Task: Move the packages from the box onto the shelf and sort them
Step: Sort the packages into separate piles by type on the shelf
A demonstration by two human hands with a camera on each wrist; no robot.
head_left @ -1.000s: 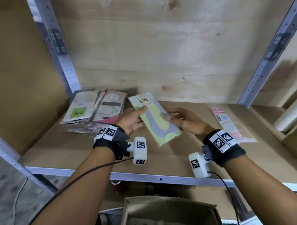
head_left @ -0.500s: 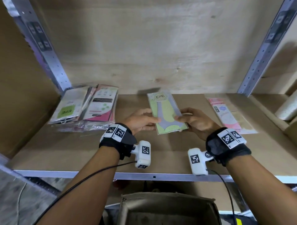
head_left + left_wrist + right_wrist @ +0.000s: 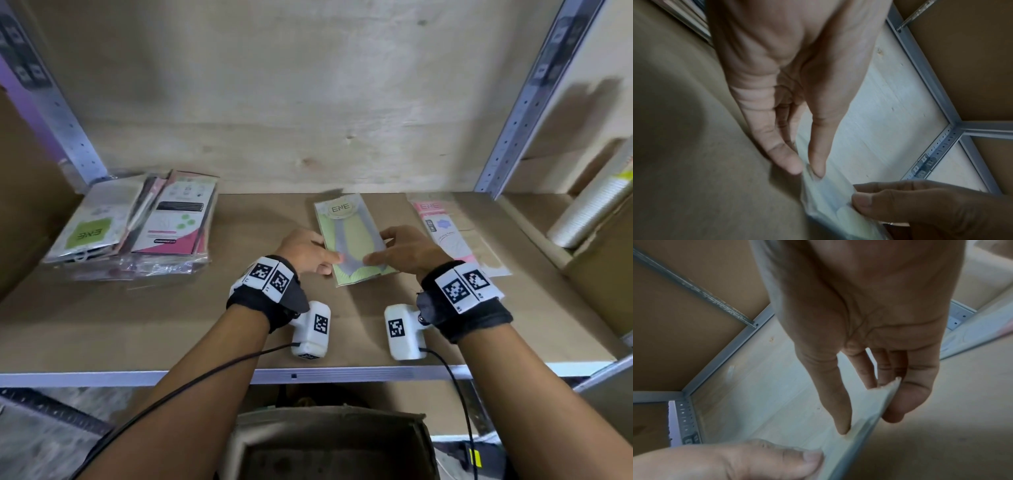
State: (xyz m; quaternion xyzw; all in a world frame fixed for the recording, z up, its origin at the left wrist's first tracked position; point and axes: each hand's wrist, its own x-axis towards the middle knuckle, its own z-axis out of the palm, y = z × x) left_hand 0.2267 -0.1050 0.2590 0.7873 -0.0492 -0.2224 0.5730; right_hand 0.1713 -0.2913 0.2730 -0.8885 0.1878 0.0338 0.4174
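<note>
A green package [image 3: 349, 233] marked ENE lies lengthwise at the middle of the shelf board [image 3: 154, 325], between both hands. My left hand [image 3: 327, 262] pinches its left edge, thumb on top; the left wrist view shows thumb and forefinger closed on the package [image 3: 828, 201]. My right hand [image 3: 375, 255] grips the right edge. In the right wrist view the package [image 3: 861, 417] has the thumb above and the fingers below it. The cardboard box [image 3: 329, 442] stands open below the shelf's front rail.
A stack of several packages [image 3: 137, 222] sits at the shelf's left rear. A pink package [image 3: 445, 233] lies flat just right of my right hand. A white roll [image 3: 589, 209] rests in the neighbouring bay, and metal uprights [image 3: 520, 102] frame the shelf.
The green package has turned from a slant to straight and shifted right toward the shelf's middle. Both hands kept hold of its edges and moved with it.
</note>
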